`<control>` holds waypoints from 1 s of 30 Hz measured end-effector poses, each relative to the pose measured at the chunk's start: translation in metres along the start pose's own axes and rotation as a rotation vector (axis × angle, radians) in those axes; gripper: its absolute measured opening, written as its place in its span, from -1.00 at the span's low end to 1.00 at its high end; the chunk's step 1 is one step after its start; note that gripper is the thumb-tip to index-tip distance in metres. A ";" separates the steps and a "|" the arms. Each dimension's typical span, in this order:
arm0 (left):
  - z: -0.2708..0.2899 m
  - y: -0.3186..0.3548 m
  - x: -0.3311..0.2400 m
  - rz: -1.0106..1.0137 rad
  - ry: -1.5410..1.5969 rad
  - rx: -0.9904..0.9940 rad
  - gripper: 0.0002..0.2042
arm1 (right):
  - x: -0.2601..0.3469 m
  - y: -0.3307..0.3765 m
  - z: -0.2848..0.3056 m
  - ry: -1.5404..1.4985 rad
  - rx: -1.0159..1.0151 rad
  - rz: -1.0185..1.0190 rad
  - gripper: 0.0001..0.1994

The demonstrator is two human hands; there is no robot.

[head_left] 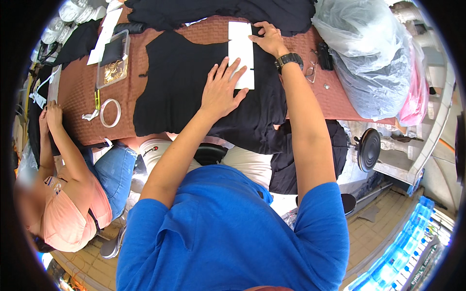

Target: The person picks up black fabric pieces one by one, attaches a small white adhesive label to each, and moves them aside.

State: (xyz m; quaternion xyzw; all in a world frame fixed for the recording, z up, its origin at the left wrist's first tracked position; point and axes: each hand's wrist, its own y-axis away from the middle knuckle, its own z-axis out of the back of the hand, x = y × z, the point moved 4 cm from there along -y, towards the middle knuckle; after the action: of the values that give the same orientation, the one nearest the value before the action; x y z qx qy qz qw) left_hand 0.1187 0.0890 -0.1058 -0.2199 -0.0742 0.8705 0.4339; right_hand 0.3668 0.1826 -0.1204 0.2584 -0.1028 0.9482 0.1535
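A piece of black fabric point(174, 72) lies spread on the table in front of me, its near edge hanging over the front. On its right part rests a long white card strip point(241, 51) with small notches along its sides. My left hand point(221, 92) lies flat with fingers spread, its fingertips on the strip's lower left edge and the fabric. At the strip's far right corner my right hand point(268, 40) presses down with bent fingers, thumb on the card. A dark watch point(288, 62) is on my right wrist. Whether the right fingers pinch anything is hard to see.
Left of the fabric are a clear box point(114, 72) with gold-coloured pieces, a yellow cutter point(97, 100) and a tape roll point(110, 113). Glasses point(311, 71) and large plastic bags point(366, 58) lie right. More black fabric point(218, 9) is behind. A co-worker point(73, 199) sits left.
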 end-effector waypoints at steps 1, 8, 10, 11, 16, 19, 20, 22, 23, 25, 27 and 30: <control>0.001 0.000 0.001 -0.006 0.011 -0.004 -0.42 | 0.003 0.004 0.002 -0.010 -0.033 0.013 -0.49; 0.004 0.000 0.006 -0.062 0.013 -0.020 -0.46 | 0.015 0.027 -0.004 0.089 -0.286 0.145 -0.74; 0.005 0.000 0.006 -0.093 0.008 -0.042 -0.51 | 0.023 0.035 -0.006 0.181 -0.335 0.111 -0.72; 0.006 0.000 0.006 -0.115 0.007 -0.054 -0.55 | 0.023 0.038 -0.008 0.152 -0.297 0.088 -0.71; 0.005 0.006 0.006 -0.176 0.051 -0.167 -0.71 | 0.028 0.050 -0.012 0.188 -0.342 0.085 -0.68; 0.007 0.008 0.005 -0.189 0.070 -0.188 -0.73 | 0.029 0.051 -0.012 0.170 -0.345 0.059 -0.64; 0.007 0.009 0.005 -0.190 0.066 -0.189 -0.73 | 0.030 0.051 -0.012 0.162 -0.341 0.049 -0.63; 0.008 0.010 0.006 -0.194 0.062 -0.191 -0.73 | 0.032 0.052 -0.012 0.179 -0.335 0.051 -0.62; 0.008 0.011 0.006 -0.196 0.062 -0.193 -0.73 | 0.031 0.052 -0.011 0.189 -0.332 0.052 -0.61; 0.009 0.012 0.006 -0.198 0.069 -0.196 -0.73 | 0.029 0.051 -0.011 0.160 -0.313 0.036 -0.59; 0.009 0.011 0.006 -0.201 0.084 -0.199 -0.72 | 0.028 0.050 -0.011 0.146 -0.299 0.021 -0.58; 0.008 0.012 0.008 -0.201 0.093 -0.195 -0.72 | 0.026 0.048 -0.012 0.141 -0.289 0.009 -0.57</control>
State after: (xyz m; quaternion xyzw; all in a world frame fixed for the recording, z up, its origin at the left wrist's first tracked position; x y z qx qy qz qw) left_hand 0.1023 0.0881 -0.1050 -0.2926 -0.1600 0.8001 0.4986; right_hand 0.3229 0.1476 -0.1225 0.1659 -0.2282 0.9400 0.1918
